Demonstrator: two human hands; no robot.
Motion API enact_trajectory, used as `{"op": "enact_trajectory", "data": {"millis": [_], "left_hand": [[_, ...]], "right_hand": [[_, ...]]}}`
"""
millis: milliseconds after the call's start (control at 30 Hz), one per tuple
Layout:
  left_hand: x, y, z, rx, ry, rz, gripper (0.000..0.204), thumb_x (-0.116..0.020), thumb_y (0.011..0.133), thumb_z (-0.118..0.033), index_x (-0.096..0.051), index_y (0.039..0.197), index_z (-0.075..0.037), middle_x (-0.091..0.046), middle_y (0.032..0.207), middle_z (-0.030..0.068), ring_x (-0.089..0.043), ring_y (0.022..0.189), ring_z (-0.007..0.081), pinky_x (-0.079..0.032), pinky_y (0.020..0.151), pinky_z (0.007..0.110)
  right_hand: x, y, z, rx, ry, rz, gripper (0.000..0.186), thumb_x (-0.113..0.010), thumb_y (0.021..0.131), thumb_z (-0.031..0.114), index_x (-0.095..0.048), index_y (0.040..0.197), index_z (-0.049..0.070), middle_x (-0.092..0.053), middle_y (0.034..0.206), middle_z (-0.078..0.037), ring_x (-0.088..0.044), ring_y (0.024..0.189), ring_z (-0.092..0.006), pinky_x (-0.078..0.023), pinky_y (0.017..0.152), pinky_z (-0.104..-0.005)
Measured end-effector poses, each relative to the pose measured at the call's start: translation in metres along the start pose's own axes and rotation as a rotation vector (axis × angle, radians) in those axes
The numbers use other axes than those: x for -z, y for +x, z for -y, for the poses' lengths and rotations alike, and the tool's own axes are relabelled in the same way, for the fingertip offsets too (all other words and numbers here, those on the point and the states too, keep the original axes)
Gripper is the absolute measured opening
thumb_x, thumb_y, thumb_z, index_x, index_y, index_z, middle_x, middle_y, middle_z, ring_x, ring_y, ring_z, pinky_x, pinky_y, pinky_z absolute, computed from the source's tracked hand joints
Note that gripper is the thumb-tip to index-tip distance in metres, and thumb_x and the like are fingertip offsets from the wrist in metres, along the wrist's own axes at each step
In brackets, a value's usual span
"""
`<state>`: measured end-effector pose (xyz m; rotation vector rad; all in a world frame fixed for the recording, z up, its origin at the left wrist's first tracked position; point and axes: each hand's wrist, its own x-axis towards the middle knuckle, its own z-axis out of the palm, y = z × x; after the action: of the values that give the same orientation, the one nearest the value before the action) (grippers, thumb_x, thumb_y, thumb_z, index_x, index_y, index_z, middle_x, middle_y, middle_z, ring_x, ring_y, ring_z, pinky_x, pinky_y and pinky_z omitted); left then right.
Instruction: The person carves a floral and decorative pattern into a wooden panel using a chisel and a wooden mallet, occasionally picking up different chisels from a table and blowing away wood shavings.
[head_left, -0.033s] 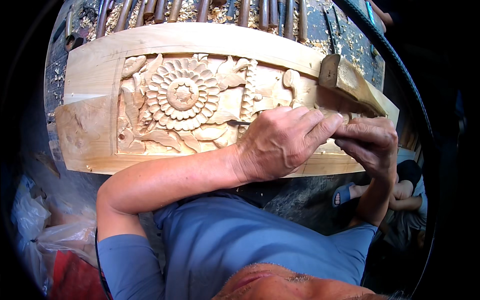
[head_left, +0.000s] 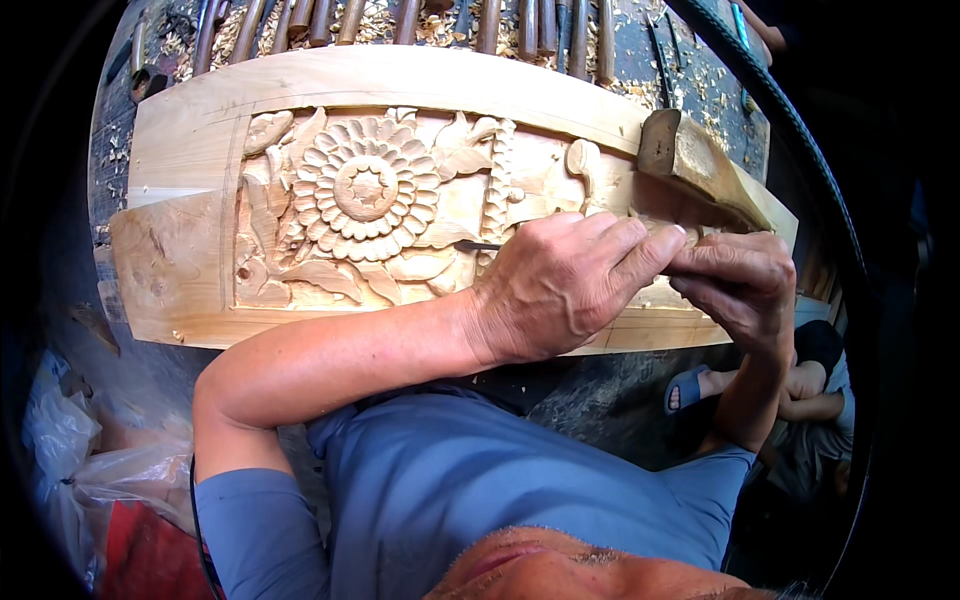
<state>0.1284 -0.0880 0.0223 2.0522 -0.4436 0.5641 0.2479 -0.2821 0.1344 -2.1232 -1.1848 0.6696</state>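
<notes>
A pale wooden panel (head_left: 290, 75) lies across the bench, carved in relief with a round many-petalled flower (head_left: 365, 190), leaves and a twisted rope-like band (head_left: 498, 175). Over its right half, my left hand (head_left: 570, 285) is closed around a carving chisel (head_left: 478, 246). Only the dark metal end sticks out, pointing left at the carved leaves below the band; the handle is hidden by my fingers. My right hand (head_left: 742, 285) is closed too, fingertips against my left thumb. Whatever it grips is hidden. A worn wooden block (head_left: 690, 160) rests on the panel just beyond my hands.
Several chisels with wooden handles (head_left: 405, 22) line the bench's far side among wood shavings (head_left: 715, 95). A dark cable (head_left: 800, 130) curves down the right. Clear plastic bags (head_left: 130, 470) lie at lower left. Another person's sandalled foot (head_left: 688, 390) shows at lower right.
</notes>
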Motion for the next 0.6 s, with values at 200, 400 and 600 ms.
{"op": "enact_trajectory", "data": {"millis": [200,400,600], "left_hand": [[0.000,0.002,0.004,0.001,0.095,-0.016,0.047,-0.064,0.092,-0.008,-0.061,0.139,0.000,-0.065,0.094,0.0088,-0.068,0.081,0.0218,-0.056,0.066,0.034],[-0.005,0.001,0.005,0.009,0.147,0.007,0.043,-0.065,0.093,-0.010,-0.063,0.135,0.001,-0.063,0.092,0.0067,-0.067,0.080,0.0204,-0.054,0.063,0.033],[0.001,0.001,0.002,-0.038,0.178,0.005,0.047,-0.066,0.093,-0.012,-0.063,0.137,0.003,-0.064,0.094,0.0065,-0.066,0.080,0.0196,-0.053,0.064,0.033]], "right_hand": [[0.008,0.013,-0.014,0.004,0.058,0.089,0.025,-0.085,0.083,-0.002,-0.082,0.107,-0.003,-0.082,0.091,-0.015,-0.080,0.080,-0.0232,-0.063,0.072,-0.0308],[0.003,0.012,-0.026,0.014,0.100,0.087,0.026,-0.086,0.082,-0.001,-0.082,0.107,-0.003,-0.081,0.089,-0.015,-0.080,0.079,-0.0228,-0.062,0.070,-0.0309],[0.002,0.014,-0.022,0.113,0.061,0.063,0.024,-0.085,0.081,-0.002,-0.082,0.105,-0.002,-0.080,0.088,-0.016,-0.080,0.078,-0.0266,-0.063,0.071,-0.0329]]}}
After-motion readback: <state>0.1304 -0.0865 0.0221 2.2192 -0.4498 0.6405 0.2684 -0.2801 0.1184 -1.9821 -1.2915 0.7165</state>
